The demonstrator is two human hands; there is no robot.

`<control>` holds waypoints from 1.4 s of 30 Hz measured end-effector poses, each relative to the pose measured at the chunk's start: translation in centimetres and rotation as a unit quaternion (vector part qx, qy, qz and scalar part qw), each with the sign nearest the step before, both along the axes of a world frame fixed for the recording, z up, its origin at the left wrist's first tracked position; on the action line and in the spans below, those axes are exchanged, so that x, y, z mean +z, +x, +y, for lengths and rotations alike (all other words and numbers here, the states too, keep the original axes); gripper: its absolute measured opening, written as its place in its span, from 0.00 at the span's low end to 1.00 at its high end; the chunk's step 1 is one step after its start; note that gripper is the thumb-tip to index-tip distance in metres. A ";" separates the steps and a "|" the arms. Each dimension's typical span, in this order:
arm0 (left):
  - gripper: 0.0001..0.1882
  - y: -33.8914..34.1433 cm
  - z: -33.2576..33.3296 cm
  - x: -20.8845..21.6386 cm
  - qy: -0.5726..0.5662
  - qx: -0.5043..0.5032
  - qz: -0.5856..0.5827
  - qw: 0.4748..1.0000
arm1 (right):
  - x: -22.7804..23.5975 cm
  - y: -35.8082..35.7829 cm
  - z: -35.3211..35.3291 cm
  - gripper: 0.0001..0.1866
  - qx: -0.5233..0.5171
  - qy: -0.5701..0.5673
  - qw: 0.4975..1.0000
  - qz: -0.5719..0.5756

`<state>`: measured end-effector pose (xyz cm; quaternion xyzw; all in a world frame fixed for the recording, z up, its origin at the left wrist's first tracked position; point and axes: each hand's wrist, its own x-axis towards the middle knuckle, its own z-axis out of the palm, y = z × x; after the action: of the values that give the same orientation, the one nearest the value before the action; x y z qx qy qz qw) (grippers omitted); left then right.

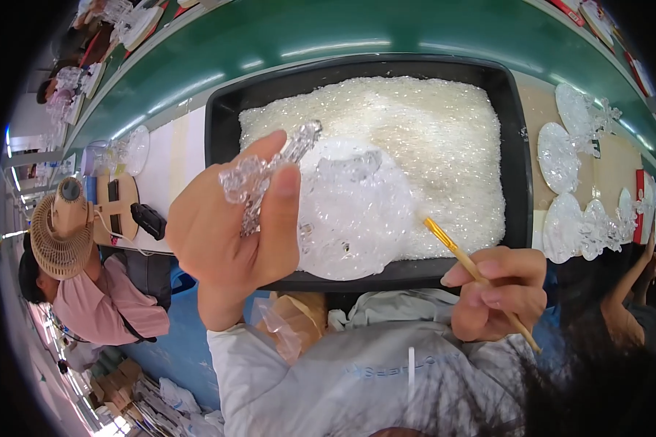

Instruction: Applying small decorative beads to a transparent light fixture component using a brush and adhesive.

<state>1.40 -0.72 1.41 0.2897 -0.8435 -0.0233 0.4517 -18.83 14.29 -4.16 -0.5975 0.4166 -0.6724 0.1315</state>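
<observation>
Gripping apart, my left hand (229, 226) clamped a clear knobbly stem (303, 140) at ten o'clock, my right (501, 291) a wooden brush (448, 242) at four; blue lettering (388, 371) marked my grey shirt (306, 368).

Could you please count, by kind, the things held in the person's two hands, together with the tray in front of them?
Clear sculpted piece with round whitish disc, in the left hand: 1
Thin wooden-handled brush, in the right hand: 1
Black rectangular plastic tray, with glittering clear granules in it: 1
Total: 3
</observation>
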 end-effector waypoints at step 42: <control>0.13 -0.2 0.0 -1.3 0.021 0.107 -0.036 0.993 | -1.2 5.7 -2.8 0.08 0.049 -0.155 0.970 0.183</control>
<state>1.23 -0.74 0.10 0.3889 -0.8227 0.0179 0.4143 -13.09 11.45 -5.34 -0.7433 0.2945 -0.6005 -0.0088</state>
